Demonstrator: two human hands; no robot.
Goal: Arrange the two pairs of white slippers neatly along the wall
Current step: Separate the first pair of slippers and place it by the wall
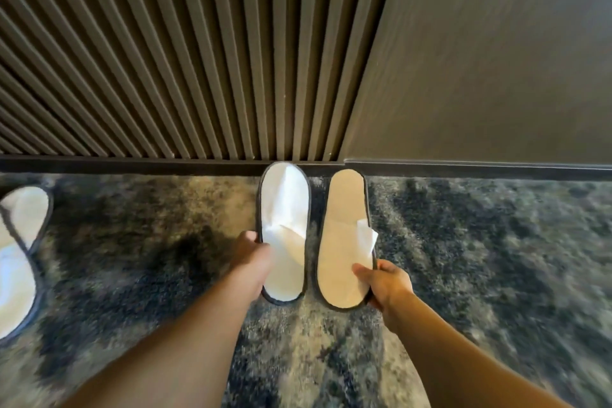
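Both forearms reach forward from the lower edge of the view over the mottled carpet (480, 242). The left hand (253, 253) grasps the left slipper (284, 232) at its outer edge, near the toe end; the fingers curl around the dark piping, thumb on top. The right hand (385, 281) grasps the right slipper (346, 238) at its outer toe-end edge, thumb pressed on the upper and the remaining fingers hidden beneath the sole.

The two slippers lie side by side, close but not touching, heels toward the baseboard (132, 164) and toes toward the person. Whether each sole rests fully on the carpet cannot be determined.

Handling assessment: the slippers appear thin, light and pliable, with a soft cloth upper and a flat sole that likely bends if lifted by one end. A folded white paper or cloth insert shows in each opening and may slip out if the slipper is tilted. Recommended hold: pinch the bound rim at mid-length or at the toe, and slide rather than lift.

The second pair (20, 252) lies well apart at the far left edge, partly out of view. Beyond stands the slatted wall (182, 60), with a plain panel (496, 53) to its right.
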